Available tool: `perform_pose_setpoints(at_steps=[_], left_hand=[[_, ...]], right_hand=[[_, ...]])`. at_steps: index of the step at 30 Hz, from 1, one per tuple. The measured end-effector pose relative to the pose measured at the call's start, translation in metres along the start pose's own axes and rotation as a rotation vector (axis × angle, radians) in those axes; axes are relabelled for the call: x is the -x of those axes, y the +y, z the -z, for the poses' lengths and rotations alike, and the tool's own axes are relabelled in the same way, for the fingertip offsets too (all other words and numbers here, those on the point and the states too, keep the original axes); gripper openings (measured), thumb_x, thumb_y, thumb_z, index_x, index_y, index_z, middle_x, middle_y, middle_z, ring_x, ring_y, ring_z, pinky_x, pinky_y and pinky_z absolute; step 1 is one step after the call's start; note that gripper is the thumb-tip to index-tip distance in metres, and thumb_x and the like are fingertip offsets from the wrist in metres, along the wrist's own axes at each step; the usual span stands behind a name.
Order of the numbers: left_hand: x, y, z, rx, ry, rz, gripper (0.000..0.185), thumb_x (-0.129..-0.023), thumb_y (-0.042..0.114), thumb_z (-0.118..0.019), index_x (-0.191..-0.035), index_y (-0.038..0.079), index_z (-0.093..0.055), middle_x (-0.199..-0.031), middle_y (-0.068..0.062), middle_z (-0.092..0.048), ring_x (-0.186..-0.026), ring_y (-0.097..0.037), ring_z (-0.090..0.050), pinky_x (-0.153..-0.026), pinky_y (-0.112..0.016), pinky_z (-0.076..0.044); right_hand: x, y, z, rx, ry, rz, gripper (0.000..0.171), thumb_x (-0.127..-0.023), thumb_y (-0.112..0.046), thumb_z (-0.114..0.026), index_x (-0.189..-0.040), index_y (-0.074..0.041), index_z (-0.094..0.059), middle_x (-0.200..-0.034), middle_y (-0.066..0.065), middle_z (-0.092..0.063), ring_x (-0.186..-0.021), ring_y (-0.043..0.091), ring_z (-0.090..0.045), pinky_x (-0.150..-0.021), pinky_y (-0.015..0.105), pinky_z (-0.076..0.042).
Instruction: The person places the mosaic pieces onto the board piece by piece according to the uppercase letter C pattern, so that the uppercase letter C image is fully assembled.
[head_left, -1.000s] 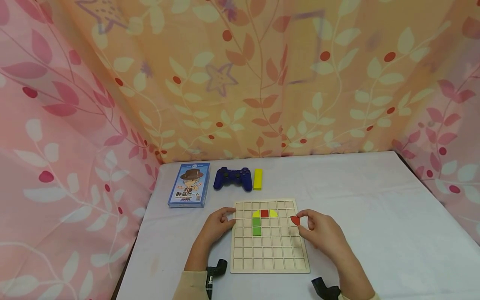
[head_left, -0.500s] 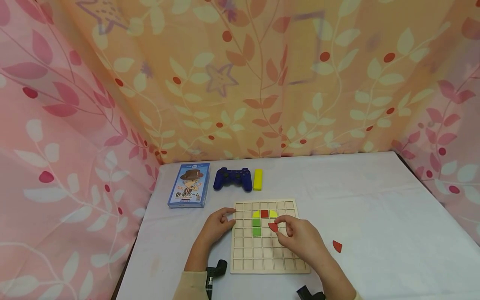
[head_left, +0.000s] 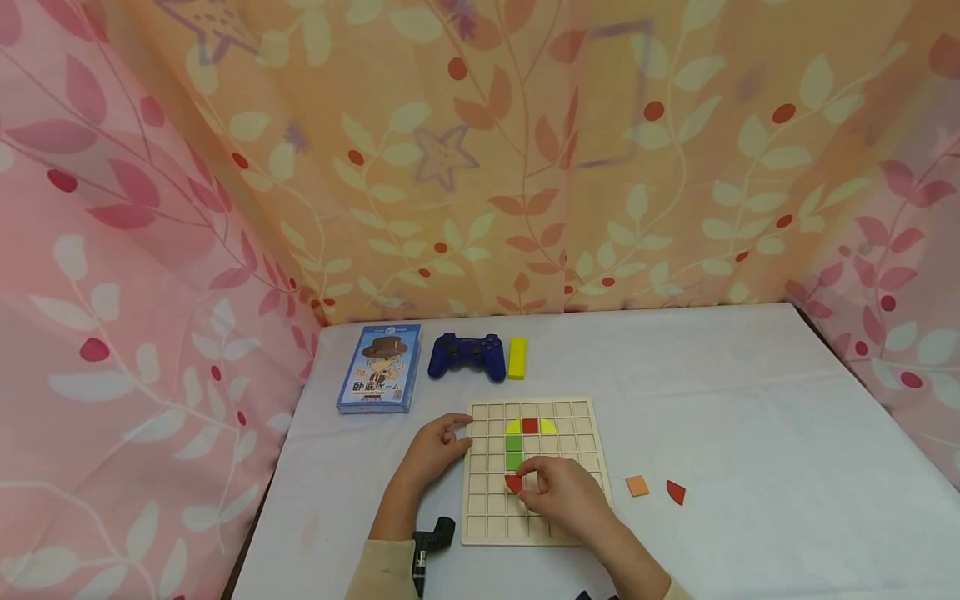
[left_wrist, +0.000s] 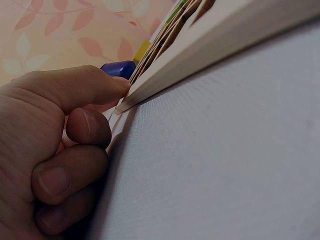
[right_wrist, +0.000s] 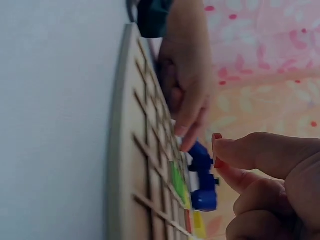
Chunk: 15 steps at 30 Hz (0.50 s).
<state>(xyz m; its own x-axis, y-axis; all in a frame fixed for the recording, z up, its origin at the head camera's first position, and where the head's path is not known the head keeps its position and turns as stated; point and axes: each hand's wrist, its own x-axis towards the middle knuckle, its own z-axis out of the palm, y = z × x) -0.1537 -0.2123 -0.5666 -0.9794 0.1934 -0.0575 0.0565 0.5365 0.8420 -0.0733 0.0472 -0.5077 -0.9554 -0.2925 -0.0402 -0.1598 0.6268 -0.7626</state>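
Note:
A square wooden grid board (head_left: 486,527) lies on the white table. In its cells sit two yellow rounded pieces (head_left: 513,427), a red square piece (head_left: 530,426) between them and two green square pieces (head_left: 513,444) below the left one. My right hand (head_left: 564,497) pinches a red quarter-circle piece (head_left: 513,483) between thumb and forefinger, over the cell below the green ones. In the right wrist view that piece (right_wrist: 217,150) is held off the board. My left hand (head_left: 433,452) rests its thumb and forefinger tips at the board's left edge, other fingers curled in.
To the right of the board lie an orange square piece (head_left: 637,486) and another red quarter-circle piece (head_left: 676,492). Behind it are a blue card box (head_left: 379,369), a blue game controller (head_left: 467,357) and a yellow block (head_left: 517,358). Patterned curtains (head_left: 525,167) surround the table.
My right hand has carried the red quarter-circle piece leftward and toward me across the board. The orange square and other red piece have come into sight. My left hand stays put.

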Motion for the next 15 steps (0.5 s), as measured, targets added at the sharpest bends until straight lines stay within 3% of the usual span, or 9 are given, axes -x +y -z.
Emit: perform_pose_setpoints(at_steps=[8,15], left_hand=[[-0.001,0.001,0.0,-0.004,-0.003,-0.002,0.036,-0.094,0.022,-0.074,-0.129,0.015,-0.071,-0.056,0.008,-0.042,-0.049,-0.009,-0.036,-0.053,-0.028,-0.034],[0.0,0.001,0.0,0.009,0.002,0.005,0.036,-0.094,0.022,-0.074,-0.128,0.014,-0.071,-0.056,0.007,-0.043,-0.049,-0.01,-0.036,-0.052,-0.028,-0.033]], right_hand=[[-0.005,0.013,-0.017,0.036,-0.018,-0.057,0.02,-0.08,-0.015,-0.084,-0.099,-0.013,-0.077,-0.055,-0.008,-0.045,-0.047,0.009,-0.04,-0.044,0.025,-0.026],[-0.007,0.019,-0.021,0.024,-0.005,-0.066,0.024,-0.081,-0.019,-0.084,-0.104,-0.016,-0.078,-0.057,-0.009,-0.047,-0.05,0.009,-0.042,-0.047,0.026,-0.028]])
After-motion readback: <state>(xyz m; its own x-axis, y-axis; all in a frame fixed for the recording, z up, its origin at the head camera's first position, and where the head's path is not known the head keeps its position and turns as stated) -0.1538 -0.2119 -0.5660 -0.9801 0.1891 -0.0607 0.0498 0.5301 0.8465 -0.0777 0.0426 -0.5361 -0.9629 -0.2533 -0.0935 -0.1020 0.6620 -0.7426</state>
